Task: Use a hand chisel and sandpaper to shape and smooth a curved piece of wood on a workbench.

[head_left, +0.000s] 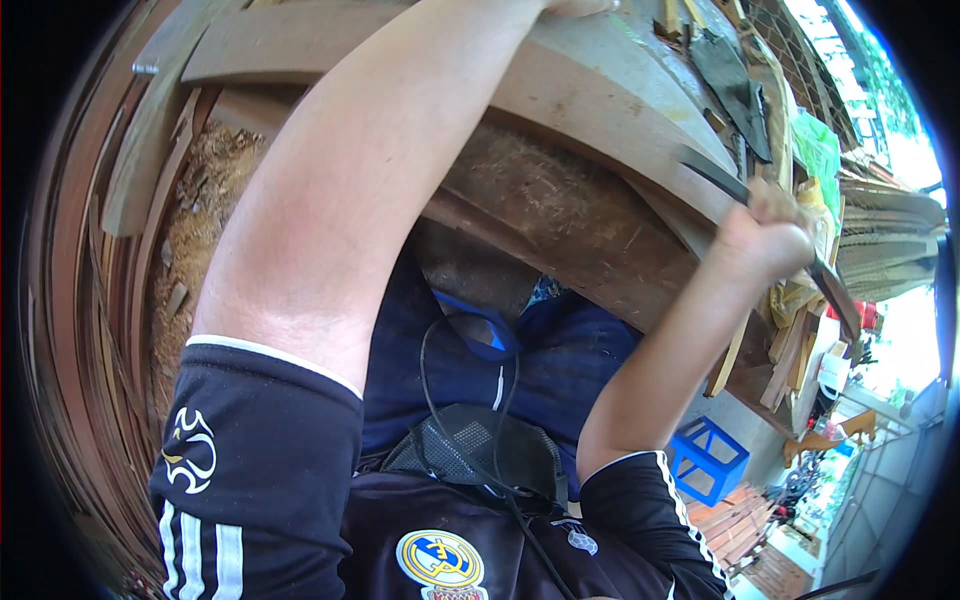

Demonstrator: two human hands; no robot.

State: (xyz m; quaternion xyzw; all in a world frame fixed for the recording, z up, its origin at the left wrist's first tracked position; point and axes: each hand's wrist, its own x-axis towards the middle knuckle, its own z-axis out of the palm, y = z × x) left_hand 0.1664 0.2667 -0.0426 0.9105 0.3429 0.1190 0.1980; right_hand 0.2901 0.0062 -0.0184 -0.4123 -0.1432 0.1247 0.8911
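Observation:
My left arm reaches far across to the top edge, where only a sliver of my left hand [580, 7] shows, by a wide wooden board [600, 120]. Its fingers are cut off by the frame. At the right, my right hand [770, 235] is closed around a long, dark, slightly curved tool [835, 295]. A flat, blade-like end of it points left over the board's right part, and the other end sticks out to the lower right. Motion blurs the hand and tool, so the tool's exact kind cannot be made out.
Curved wooden planks [140, 170] and sawdust [200, 200] lie at the left. Wood scraps and a dark cloth-like piece [725, 75] clutter the far right of the work surface, near a green plastic bag [815, 150]. A blue plastic stool [710, 460] stands at the lower right.

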